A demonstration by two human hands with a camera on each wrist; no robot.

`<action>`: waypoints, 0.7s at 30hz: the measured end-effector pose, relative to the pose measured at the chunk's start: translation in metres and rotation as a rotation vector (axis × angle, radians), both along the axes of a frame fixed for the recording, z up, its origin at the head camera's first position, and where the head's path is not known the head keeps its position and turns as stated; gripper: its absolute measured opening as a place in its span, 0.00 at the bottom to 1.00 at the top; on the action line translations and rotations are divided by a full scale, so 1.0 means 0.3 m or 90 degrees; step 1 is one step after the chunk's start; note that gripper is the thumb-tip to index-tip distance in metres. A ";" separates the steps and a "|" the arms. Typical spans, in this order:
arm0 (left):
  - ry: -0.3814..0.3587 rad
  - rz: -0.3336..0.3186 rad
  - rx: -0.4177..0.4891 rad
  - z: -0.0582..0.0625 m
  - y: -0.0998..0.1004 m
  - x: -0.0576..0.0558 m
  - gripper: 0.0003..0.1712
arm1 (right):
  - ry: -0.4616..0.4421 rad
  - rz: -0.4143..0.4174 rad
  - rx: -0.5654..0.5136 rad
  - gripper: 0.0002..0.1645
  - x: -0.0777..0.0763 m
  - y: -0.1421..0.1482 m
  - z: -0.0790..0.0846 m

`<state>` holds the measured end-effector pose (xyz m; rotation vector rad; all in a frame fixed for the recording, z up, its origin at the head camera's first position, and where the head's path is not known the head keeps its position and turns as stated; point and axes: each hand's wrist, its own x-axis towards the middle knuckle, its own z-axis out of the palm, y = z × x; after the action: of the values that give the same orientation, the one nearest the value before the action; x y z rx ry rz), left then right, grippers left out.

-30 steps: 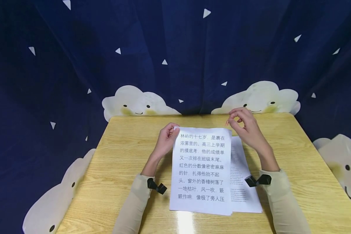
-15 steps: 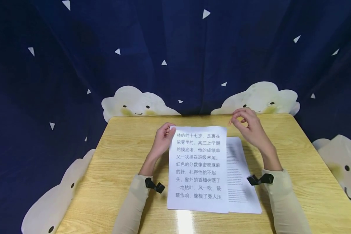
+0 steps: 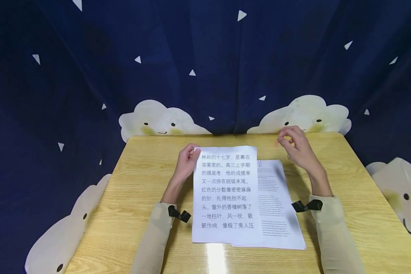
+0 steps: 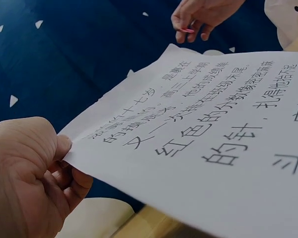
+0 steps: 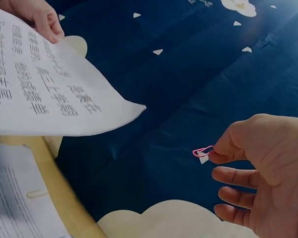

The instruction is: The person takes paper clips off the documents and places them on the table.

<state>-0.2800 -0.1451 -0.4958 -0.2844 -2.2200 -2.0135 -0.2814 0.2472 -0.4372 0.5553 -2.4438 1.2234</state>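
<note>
My left hand (image 3: 186,161) pinches the upper left corner of printed paper (image 3: 225,194) with large Chinese characters, held up above the table. In the left wrist view the thumb (image 4: 63,147) lies on top of the page and the curled fingers are beneath. To the right, my right hand (image 3: 296,148) is raised near the far edge, pinching a pink paper clip (image 5: 202,151) between thumb and forefinger; its other fingers are spread. Under and right of the held paper lie pages of small print (image 3: 277,213), with a paper clip (image 5: 37,194) on their top edge.
The wooden table (image 3: 140,182) carries the pages. Behind it hangs a dark blue curtain (image 3: 178,68) with white triangles and cloud faces. Dark wrist mounts (image 3: 307,206) sit on both sleeves.
The left hand has moved left with the held paper, uncovering more of the small-print pages and their clip. The right hand has shifted right with the pink paper clip.
</note>
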 end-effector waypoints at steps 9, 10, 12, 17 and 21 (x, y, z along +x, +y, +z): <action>-0.002 0.025 -0.002 -0.018 -0.036 -0.016 0.10 | -0.044 0.000 0.007 0.15 -0.043 0.026 -0.036; -0.004 0.028 -0.003 -0.021 -0.040 -0.019 0.10 | -0.050 0.000 0.007 0.16 -0.045 0.029 -0.039; -0.007 0.035 -0.005 -0.025 -0.048 -0.023 0.10 | -0.063 -0.002 0.007 0.16 -0.050 0.036 -0.047; -0.022 0.047 -0.011 -0.034 -0.064 -0.025 0.11 | -0.085 -0.007 0.002 0.16 -0.060 0.060 -0.076; -0.032 0.054 -0.013 -0.045 -0.075 -0.025 0.12 | -0.096 -0.008 -0.005 0.16 -0.069 0.084 -0.105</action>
<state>-0.2874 -0.1678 -0.5093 -0.1397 -2.2433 -1.9763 -0.3020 0.2723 -0.4686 0.4602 -2.5603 1.3124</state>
